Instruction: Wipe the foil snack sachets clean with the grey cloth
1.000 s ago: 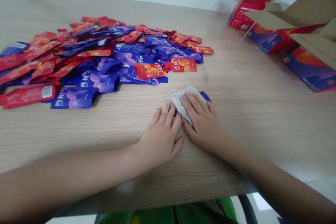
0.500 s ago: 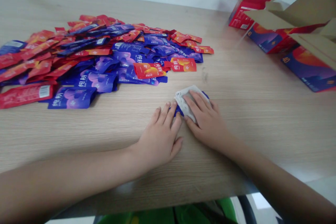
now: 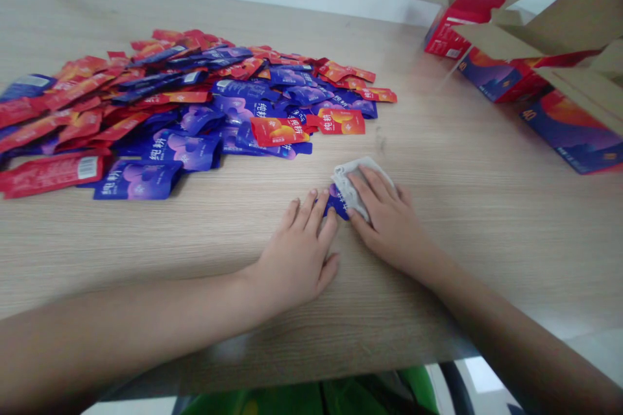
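Note:
A blue pouch (image 3: 337, 205) lies on the table in front of me, mostly hidden under a folded white-grey cloth (image 3: 346, 183). Over the cloth rests my right hand (image 3: 389, 224), its fingers along the top and its thumb at the near edge, gripping it against the pouch. My left hand (image 3: 302, 249) lies flat with fingers stretched out, their tips on the left end of the pouch, pinning it to the tabletop.
A large heap of red and blue pouches (image 3: 195, 104) covers the left and back of the wooden table (image 3: 219, 233). At the right stand opened cardboard boxes, a small red box (image 3: 445, 32) and larger blue-and-red boxes (image 3: 564, 130). A pale wall runs behind.
My right hand has slid the cloth a little to the right, showing more of the blue pouch. My left hand has stayed at the pouch's left end.

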The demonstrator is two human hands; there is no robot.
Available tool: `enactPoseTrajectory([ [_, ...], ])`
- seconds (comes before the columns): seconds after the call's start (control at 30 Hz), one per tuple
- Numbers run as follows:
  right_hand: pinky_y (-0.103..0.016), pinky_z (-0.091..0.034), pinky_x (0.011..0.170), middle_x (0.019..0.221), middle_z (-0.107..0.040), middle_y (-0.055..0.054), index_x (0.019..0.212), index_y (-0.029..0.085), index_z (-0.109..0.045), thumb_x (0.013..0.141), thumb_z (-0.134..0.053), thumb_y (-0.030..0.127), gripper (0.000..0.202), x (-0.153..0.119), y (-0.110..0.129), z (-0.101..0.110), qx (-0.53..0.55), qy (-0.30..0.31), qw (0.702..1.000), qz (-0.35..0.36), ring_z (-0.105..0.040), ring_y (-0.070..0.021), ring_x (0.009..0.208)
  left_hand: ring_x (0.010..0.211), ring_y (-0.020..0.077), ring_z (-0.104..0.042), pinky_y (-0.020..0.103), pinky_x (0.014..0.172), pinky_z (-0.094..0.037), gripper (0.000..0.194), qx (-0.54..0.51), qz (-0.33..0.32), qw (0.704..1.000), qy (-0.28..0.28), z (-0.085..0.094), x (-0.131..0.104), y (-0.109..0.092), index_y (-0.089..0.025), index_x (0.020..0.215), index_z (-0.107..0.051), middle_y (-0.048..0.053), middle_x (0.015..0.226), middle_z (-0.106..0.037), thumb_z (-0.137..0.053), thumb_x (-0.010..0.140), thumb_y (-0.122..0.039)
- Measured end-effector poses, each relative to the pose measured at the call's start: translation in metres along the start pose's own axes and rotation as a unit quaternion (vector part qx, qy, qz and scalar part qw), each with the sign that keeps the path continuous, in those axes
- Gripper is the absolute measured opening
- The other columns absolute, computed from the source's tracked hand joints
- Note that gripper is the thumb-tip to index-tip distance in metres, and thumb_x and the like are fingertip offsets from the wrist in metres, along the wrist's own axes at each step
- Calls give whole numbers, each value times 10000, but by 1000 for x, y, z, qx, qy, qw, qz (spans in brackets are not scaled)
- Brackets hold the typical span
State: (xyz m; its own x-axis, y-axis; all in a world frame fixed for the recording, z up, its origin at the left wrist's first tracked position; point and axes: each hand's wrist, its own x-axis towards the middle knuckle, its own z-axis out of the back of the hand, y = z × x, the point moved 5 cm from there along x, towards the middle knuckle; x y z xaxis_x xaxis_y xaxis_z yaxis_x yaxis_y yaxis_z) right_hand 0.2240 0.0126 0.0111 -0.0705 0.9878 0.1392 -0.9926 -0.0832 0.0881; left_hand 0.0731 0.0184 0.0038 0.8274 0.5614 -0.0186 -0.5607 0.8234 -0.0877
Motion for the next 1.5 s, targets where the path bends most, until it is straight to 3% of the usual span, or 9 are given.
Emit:
enactPoseTrajectory([
  [0.13, -523, -286, 1091, 1551, -335, -161, 1469, 134, -350, 968, -328, 405, 570, 2, -24, -1, -16, -26, 995, -94, -303, -299, 1421, 1458, 404, -183, 549, 1151, -210, 665, 4, 0, 1000, 1, 0, 0, 0, -29, 1460, -344, 264, 1565, -216, -365, 950, -455],
  [0.37, -499, -248, 1117, 1578, -305, -93, 1473, 203, -353, 957, -367, 404, 554, -2, 16, -2, -1, -2, 999, 45, -261, -258, 1443, 1454, 406, -200, 548, 1157, -201, 647, 1, -1, 1000, -3, -1, 0, 0, -28, 1433, -390, 265, 1552, -254, -373, 947, -456],
  [0.53, -528, -299, 1084, 1551, -343, -141, 1475, 168, -344, 969, -340, 403, 558, 3, -24, 0, -6, -23, 997, -68, -310, -287, 1420, 1456, 402, -195, 551, 1153, -208, 673, 6, 1, 1000, 5, 0, 0, 0, -31, 1464, -344, 258, 1564, -226, -372, 948, -463],
  [0.6, -538, -301, 1080, 1544, -348, -162, 1473, 145, -344, 968, -336, 402, 566, 3, -28, -1, -13, -35, 996, -84, -311, -301, 1417, 1455, 406, -193, 554, 1151, -209, 671, 6, 0, 1000, 5, 0, 0, 0, -30, 1461, -350, 262, 1563, -224, -367, 950, -464],
  [0.8, -523, -261, 1103, 1568, -316, -127, 1470, 164, -349, 951, -367, 410, 575, -3, 13, -3, -11, -17, 999, 29, -268, -281, 1438, 1453, 410, -194, 547, 1155, -205, 659, 0, -1, 1000, -5, -1, -1, 0, -28, 1453, -368, 267, 1557, -236, -370, 946, -448],
  [0.87, -500, -259, 1112, 1571, -318, -104, 1468, 191, -356, 951, -371, 411, 562, -2, 11, -2, 0, -9, 999, 41, -275, -263, 1437, 1456, 404, -188, 545, 1158, -202, 663, 0, -1, 1000, -6, -1, -1, 0, -28, 1453, -367, 265, 1560, -231, -370, 945, -454],
  [1.07, -544, -291, 1078, 1541, -350, -168, 1465, 145, -351, 959, -344, 405, 569, 2, -24, -3, -3, -39, 997, -73, -306, -304, 1418, 1456, 404, -192, 550, 1150, -214, 667, 4, 1, 1000, -1, 0, -1, 0, -35, 1461, -353, 258, 1565, -224, -376, 948, -460],
  [1.3, -510, -238, 1109, 1561, -333, -126, 1457, 183, -377, 944, -378, 399, 557, -3, 20, -2, 13, -11, 998, 60, -279, -275, 1432, 1452, 402, -209, 547, 1153, -207, 634, 3, -2, 1000, -7, -1, -1, 0, -31, 1421, -406, 264, 1539, -285, -374, 947, -451],
  [1.5, -524, -302, 1075, 1536, -364, -160, 1457, 168, -370, 959, -347, 395, 548, 4, -25, 0, 11, -34, 997, -75, -331, -297, 1406, 1458, 403, -184, 549, 1150, -209, 667, 9, -1, 1000, -1, -1, 0, 0, -36, 1462, -347, 261, 1566, -215, -359, 953, -466],
])
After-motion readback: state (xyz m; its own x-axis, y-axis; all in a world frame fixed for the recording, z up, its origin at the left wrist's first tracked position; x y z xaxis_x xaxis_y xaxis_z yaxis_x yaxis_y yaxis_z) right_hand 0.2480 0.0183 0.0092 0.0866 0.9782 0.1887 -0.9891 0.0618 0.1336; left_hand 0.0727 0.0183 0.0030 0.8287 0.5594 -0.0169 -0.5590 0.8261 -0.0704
